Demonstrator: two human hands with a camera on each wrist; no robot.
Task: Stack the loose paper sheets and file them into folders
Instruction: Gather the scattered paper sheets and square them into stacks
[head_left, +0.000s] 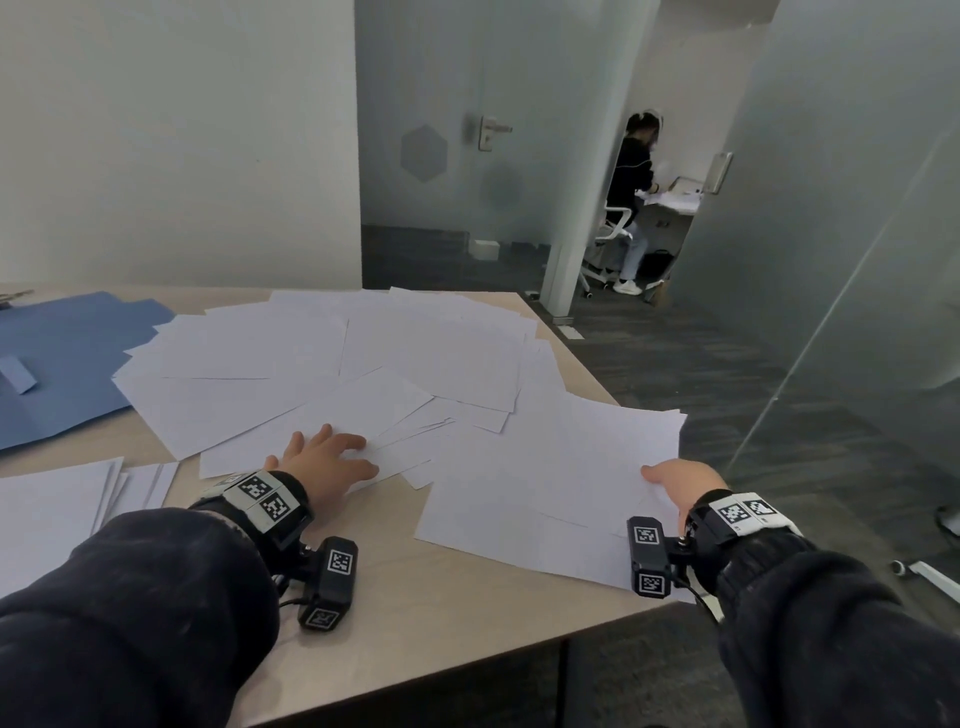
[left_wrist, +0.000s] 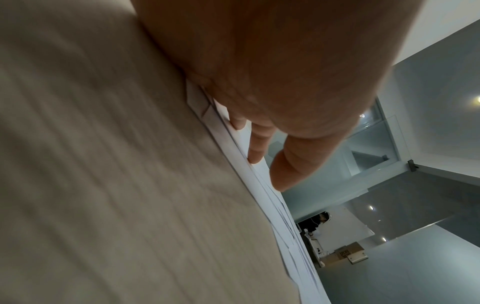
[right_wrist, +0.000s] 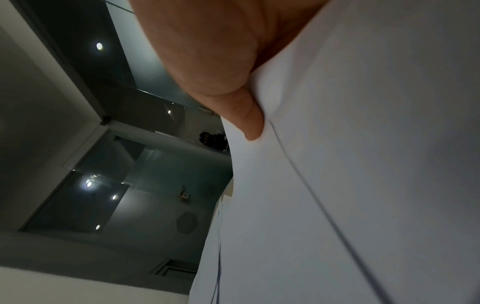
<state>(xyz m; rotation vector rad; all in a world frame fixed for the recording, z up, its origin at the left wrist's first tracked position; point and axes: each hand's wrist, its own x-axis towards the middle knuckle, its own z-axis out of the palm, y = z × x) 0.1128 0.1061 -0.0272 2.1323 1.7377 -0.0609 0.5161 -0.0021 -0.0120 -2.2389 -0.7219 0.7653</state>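
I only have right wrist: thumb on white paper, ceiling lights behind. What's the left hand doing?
Observer: The left hand lies flat, fingers spread, on the loose sheets mid-table.
Operator: Is the right hand's paper part of that pile?
Observer: It is a separate group, the right-hand sheets, at the table's right edge; the right hand pinches it there, thumb on top.
Operator: Any folders out?
Observer: Yes, blue folders lie at far left, partly under the pile.
Operator: Anything stacked yet?
Observer: A small stack sits near-left.

Beyond the wooden table (head_left: 426, 597), a seated person (head_left: 631, 176) works at a white desk (head_left: 675, 200) past the glass door (head_left: 457, 119).
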